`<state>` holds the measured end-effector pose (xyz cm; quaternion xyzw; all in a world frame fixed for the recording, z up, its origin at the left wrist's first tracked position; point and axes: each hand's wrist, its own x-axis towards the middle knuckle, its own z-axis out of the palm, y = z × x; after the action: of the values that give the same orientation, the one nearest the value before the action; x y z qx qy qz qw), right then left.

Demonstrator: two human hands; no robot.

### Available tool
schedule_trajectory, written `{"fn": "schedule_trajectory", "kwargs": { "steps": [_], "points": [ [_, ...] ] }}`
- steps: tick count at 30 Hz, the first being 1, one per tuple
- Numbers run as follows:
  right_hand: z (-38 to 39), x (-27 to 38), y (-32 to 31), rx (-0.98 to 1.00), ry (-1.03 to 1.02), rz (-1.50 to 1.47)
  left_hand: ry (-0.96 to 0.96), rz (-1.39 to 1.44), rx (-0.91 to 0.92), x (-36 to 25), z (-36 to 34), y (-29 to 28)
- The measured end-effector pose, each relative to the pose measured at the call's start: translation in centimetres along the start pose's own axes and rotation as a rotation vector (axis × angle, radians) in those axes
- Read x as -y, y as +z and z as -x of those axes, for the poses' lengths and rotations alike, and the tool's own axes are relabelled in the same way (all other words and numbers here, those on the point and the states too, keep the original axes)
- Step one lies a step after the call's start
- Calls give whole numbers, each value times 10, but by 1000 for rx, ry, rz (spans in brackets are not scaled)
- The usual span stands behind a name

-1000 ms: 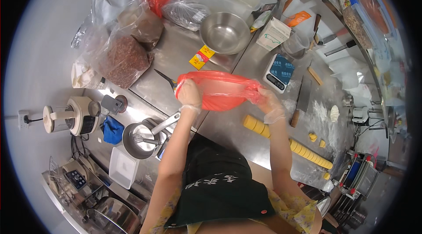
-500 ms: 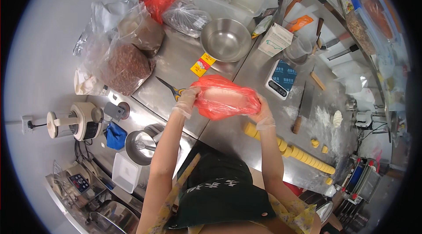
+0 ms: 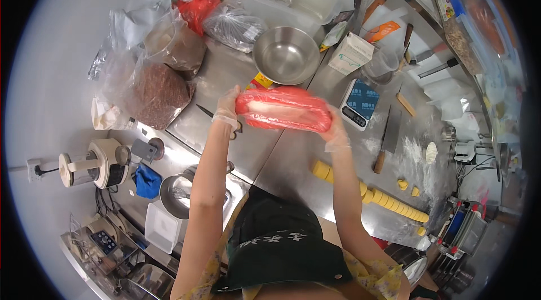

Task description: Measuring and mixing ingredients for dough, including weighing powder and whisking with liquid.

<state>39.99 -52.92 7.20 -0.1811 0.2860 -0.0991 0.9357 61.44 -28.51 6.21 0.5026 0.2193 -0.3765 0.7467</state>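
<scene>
Observed one red plastic bag (image 3: pixel 284 113), glossy and creased with a pale band, above the steel table (image 3: pixel 251 147), pinched at both ends by gloved fingers of left hand (image 3: pixel 227 109) and right hand (image 3: pixel 336 132). Counted: one pair of scissors (image 3: pixel 204 110), one wide bowl (image 3: pixel 286 55), one blue-topped scale (image 3: pixel 362 101).

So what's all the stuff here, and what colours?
Plastic bag: one, red, centre
Bowl: one, silver, beyond plastic bag
Scale: one, white and blue, right of plastic bag
Carton: one, white, beyond scale
Cleaver: one, grey, brown handle, right
Sliced roll: one, yellow, lower right
Packet: one, yellow and red, beside bowl
Saucepan: one, silver, lower left
Tray: one, white, below saucepan
Blender: one, cream, far left
Rest: too crowded to count
Left hand: one, clear glove, plastic bag's left end
Right hand: one, clear glove, plastic bag's right end
</scene>
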Motion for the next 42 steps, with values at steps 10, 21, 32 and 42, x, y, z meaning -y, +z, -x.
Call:
{"fn": "schedule_trajectory", "kwargs": {
  "steps": [10, 21, 32, 42],
  "points": [
    [24, -8, 76, -368, -1398, 1943, 1547, -1556, 163, 21, 84, 58],
    [-4, -32, 68, 28, -964, 2502, 1034, -2039, 204, 75, 71, 21],
    [24, -17, 87, -337, -1185, 2336, 871, -1526, -703, 24, 49, 27],
    [-37, -1, 14, -298, -614, 1290, 487, -804, -333, -3, 29, 13]
  ]
}}
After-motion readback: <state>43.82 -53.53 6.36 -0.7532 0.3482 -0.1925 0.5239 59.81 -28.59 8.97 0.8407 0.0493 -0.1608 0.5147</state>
